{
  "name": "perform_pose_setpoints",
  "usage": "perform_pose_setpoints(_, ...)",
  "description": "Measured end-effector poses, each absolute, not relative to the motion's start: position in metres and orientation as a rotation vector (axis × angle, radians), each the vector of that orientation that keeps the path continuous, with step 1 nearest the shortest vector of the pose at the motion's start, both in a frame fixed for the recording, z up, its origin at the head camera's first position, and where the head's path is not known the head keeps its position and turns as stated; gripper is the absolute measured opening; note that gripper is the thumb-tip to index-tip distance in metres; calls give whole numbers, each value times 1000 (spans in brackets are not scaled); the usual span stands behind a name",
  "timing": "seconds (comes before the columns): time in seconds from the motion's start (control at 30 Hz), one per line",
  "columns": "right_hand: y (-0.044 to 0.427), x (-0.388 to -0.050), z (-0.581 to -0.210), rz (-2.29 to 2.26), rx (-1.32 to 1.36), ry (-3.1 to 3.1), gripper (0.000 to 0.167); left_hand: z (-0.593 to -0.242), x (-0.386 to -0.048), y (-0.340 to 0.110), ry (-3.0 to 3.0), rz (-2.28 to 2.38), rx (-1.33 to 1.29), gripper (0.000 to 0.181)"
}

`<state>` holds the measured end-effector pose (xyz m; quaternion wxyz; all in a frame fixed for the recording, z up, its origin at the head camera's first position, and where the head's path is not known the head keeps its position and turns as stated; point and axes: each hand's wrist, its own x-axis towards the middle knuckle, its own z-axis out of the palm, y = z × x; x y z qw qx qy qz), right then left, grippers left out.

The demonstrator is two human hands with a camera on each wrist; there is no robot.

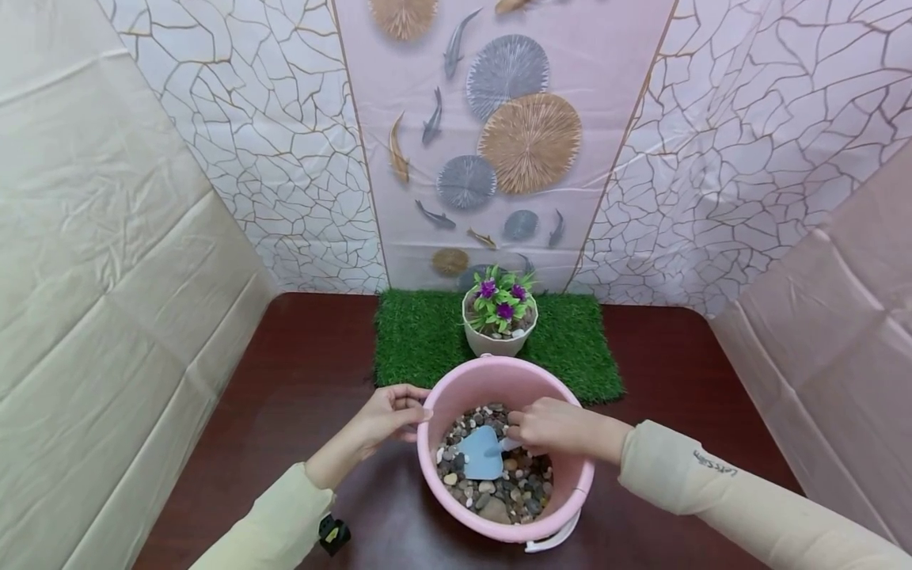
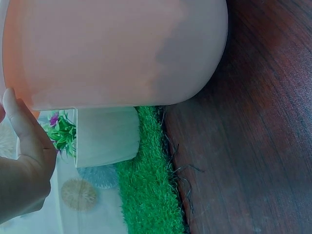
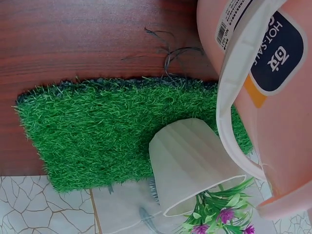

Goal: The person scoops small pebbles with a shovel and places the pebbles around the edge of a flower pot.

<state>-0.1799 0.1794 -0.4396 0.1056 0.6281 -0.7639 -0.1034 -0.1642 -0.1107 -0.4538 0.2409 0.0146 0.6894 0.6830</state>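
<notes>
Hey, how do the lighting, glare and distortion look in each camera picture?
Head view: soft light, a pale sheen on the table beside the bucket, side walls splaying outward, perhaps lens stretch; left wrist view: a bluish-green cast, a shadowy grey patch on the bucket; right wrist view: grass mat fairly crisp.

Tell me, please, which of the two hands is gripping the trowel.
The right hand, reaching into the pink bucket, grips the blue trowel; the left hand holds only the bucket's rim.
</notes>
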Motion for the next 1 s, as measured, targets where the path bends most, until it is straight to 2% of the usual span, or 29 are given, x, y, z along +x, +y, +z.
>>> perform_pose_setpoints(0.53, 193, -184, -417, 113, 1777, -2517, 22, -452, -164, -111, 1873, 1872, 46, 45)
perform_pose_setpoints(1.0, 204, -183, -404, 264, 1678, -2485, 29, -455, -164, -110, 1879, 1863, 34, 42)
